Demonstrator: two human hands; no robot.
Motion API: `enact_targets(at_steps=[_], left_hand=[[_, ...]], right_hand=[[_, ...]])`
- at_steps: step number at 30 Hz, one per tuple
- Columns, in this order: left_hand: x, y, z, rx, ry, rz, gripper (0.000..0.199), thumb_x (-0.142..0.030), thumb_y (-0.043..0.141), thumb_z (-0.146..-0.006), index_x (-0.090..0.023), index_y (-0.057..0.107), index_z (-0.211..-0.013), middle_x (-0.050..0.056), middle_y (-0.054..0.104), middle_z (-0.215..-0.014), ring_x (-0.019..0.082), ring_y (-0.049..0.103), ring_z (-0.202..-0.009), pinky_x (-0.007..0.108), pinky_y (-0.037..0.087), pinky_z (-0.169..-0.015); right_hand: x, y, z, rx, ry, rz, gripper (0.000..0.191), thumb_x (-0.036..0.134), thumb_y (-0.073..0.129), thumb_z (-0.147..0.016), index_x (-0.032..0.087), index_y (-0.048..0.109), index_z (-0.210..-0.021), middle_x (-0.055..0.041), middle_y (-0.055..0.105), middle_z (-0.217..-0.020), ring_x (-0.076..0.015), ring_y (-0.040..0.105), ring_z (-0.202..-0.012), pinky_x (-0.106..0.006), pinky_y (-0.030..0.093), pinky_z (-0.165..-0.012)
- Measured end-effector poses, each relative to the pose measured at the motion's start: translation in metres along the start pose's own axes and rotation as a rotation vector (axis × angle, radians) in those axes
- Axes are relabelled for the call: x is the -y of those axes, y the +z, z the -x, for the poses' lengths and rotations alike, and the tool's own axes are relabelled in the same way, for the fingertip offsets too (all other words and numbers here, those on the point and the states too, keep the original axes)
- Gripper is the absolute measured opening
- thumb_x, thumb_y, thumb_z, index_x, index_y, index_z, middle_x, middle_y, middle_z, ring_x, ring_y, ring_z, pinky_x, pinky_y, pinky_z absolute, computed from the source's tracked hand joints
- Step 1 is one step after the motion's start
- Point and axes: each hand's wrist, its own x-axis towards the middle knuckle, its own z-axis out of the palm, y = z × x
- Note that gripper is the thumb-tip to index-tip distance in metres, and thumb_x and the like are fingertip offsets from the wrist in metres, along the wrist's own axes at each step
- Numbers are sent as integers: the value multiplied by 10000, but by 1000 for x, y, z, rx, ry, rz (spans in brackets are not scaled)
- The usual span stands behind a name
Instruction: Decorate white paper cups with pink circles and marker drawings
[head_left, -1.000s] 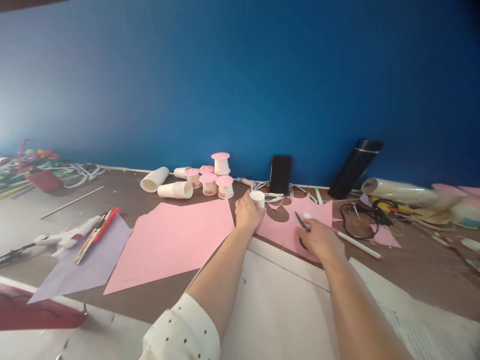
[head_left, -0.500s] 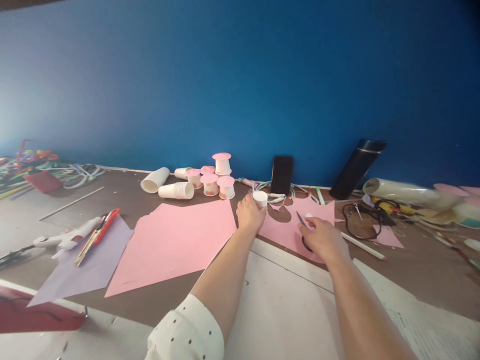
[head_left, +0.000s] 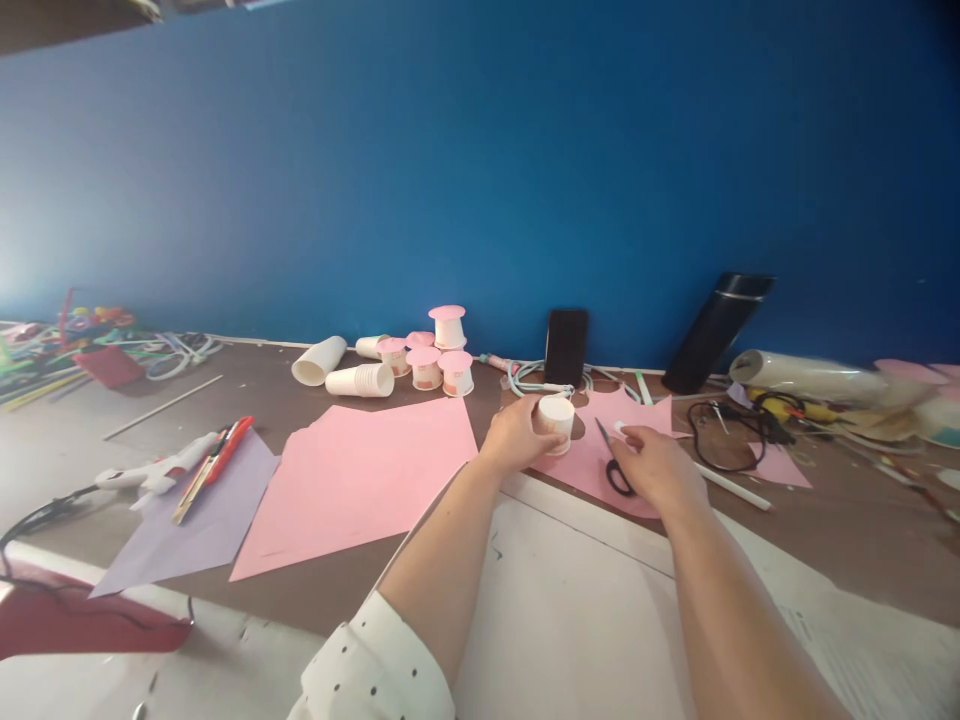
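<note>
My left hand [head_left: 519,436] is closed round a small white paper cup [head_left: 556,424], which stands over the cut pink paper [head_left: 583,478]. To the right, my right hand [head_left: 660,466] has its fingertips pressed on a small white piece [head_left: 619,427]. Scissors with black handles [head_left: 619,478] lie on the cut paper just left of that hand. Several small cups with pink paper discs on top [head_left: 426,367] stand at the back, one of them higher than the others.
Pink paper [head_left: 360,480], a purple sheet [head_left: 187,520], a red cutter [head_left: 214,468] and a glue gun [head_left: 161,470] lie left. White cups [head_left: 361,380] lie on their sides. A phone [head_left: 565,347] and black bottle [head_left: 716,333] lean at the wall.
My left hand has moved right and nearer with the cup. My right hand has shifted slightly right, onto the white piece, and the scissors' handles show more. The view has shifted slightly.
</note>
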Motion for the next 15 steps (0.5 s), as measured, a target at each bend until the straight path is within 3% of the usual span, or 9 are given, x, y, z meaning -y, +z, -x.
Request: enact_targets(at_steps=[4,10,15], left_hand=[[-1,-3,8,69,-35,32,588,-370,741,-667,-294,566,-1223,12,680,-1112,252,623,-1030,342,484,-853],[0,-3,15,91,-57,0,566,-364,737,-667,-271,578,-1203,20,682,-1093,233,640,-975,312,491,-809],[2,-1,14,95,-32,-45,571,-373,728,-670,-277,567,-1209,9,688,-1075,231,638,-972,312,488,-806]], right_hand=[[-6,-7,-2,-101,29,65,488,447,454,-847,238,643,-1245,-162,609,-1217,-354,560,-1129,-482,453,-905],[-19,-20,-7,-193,267,22,474,358,498,-812,284,625,-1263,-169,487,-1363,-425,394,-1272,-579,418,-915],[-33,-23,-12,-165,407,35,546,456,546,-785,295,578,-1306,-216,410,-1409,-468,360,-1283,-620,421,-851]])
